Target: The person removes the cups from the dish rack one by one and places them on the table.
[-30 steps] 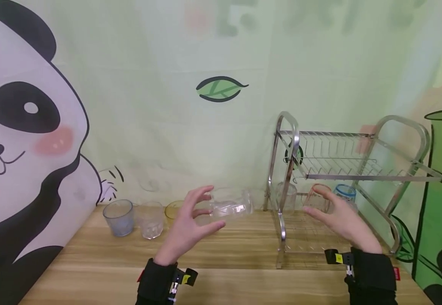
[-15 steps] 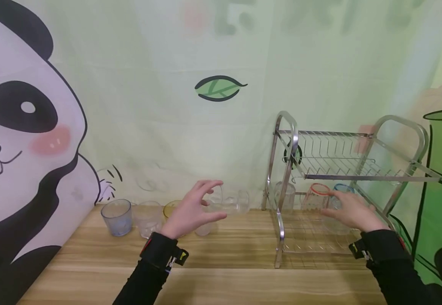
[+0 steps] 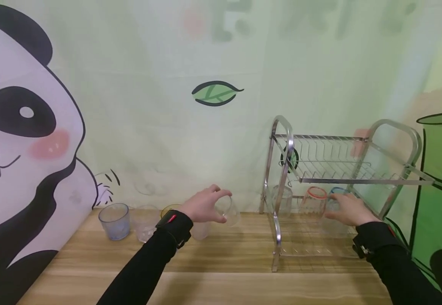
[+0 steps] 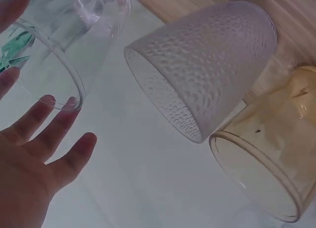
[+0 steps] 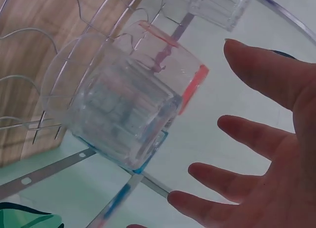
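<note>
My left hand (image 3: 203, 205) holds a clear glass (image 3: 234, 215) near its rim, above the wooden table. In the left wrist view the fingertips (image 4: 69, 103) lie at the rim of that glass, which is tilted. My right hand (image 3: 350, 207) is at the lower tier of the metal dish rack, fingers spread. In the right wrist view those fingers are apart from an upside-down clear glass (image 5: 123, 104). Beside it in the rack stand a red-rimmed glass (image 3: 313, 204) and a blue-rimmed glass (image 3: 337, 190), the latter partly hidden by the right hand.
The two-tier dish rack (image 3: 343, 181) stands at the right, with another clear glass (image 3: 283, 201) at its left end. Left on the table are a bluish glass (image 3: 115, 224), a clear glass (image 3: 146, 226), an amber glass (image 4: 271, 154) and a dimpled glass (image 4: 207, 65).
The left hand has turned over, swinging its glass from sideways to tilted downward. The right hand has moved right from the red-rimmed glass and now stands beside the clear glass in the rack.
</note>
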A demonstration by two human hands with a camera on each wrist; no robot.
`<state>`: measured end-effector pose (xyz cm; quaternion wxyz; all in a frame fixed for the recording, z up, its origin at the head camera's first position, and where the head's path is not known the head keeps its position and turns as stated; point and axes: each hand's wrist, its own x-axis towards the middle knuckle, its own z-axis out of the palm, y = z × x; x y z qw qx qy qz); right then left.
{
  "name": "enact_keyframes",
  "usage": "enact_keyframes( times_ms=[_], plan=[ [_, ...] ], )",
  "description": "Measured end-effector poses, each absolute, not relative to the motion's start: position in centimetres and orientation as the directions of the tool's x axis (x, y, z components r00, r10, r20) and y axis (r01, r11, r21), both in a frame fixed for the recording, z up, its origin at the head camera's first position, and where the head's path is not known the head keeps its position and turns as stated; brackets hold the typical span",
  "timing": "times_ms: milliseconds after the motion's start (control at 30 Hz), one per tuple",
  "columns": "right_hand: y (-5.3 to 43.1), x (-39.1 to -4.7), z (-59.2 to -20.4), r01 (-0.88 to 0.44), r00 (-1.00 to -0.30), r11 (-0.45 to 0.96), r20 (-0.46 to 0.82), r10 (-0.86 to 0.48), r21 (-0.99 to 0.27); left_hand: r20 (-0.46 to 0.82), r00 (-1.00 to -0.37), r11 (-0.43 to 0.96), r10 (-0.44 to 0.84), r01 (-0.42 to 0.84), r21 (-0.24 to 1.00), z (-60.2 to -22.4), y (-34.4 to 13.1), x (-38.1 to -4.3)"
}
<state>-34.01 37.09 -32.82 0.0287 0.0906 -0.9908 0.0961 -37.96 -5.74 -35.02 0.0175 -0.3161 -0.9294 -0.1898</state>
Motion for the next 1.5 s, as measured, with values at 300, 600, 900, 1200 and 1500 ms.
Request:
enact_keyframes(
  times_ms=[300, 600, 900, 1200, 1500],
  plan=[
    [37.4, -34.6, -33.3, -0.067, -0.997, 0.979, -0.03, -0.074, -0.19, 0.073, -0.829, 0.801, 0.555, 0.556, 0.222, -35.7, -3.4, -39.4],
    [36.8, -35.0, -33.5, 0.018, -0.999, 0.983, -0.036, 0.012, -0.183, -0.011, -0.862, 0.851, 0.506, 0.497, 0.171, -36.8, -1.6, -40.2],
    [36.6, -35.2, -34.5, -0.011, -1.0, 0.977, 0.023, -0.006, -0.211, -0.049, -0.886, 0.878, 0.461, 0.447, 0.169, -37.3, -1.4, -41.3],
    [36.3, -35.3, -35.9, 0.052, -0.998, 0.972, 0.014, 0.057, -0.228, -0.114, -0.896, 0.896, 0.43, 0.408, 0.175, -37.6, -1.5, -40.9],
    [37.2, -35.5, -36.2, 0.054, -0.998, 0.971, 0.009, 0.057, -0.231, -0.128, -0.894, 0.893, 0.429, 0.398, 0.21, -37.3, -1.7, -40.6]
  ],
)
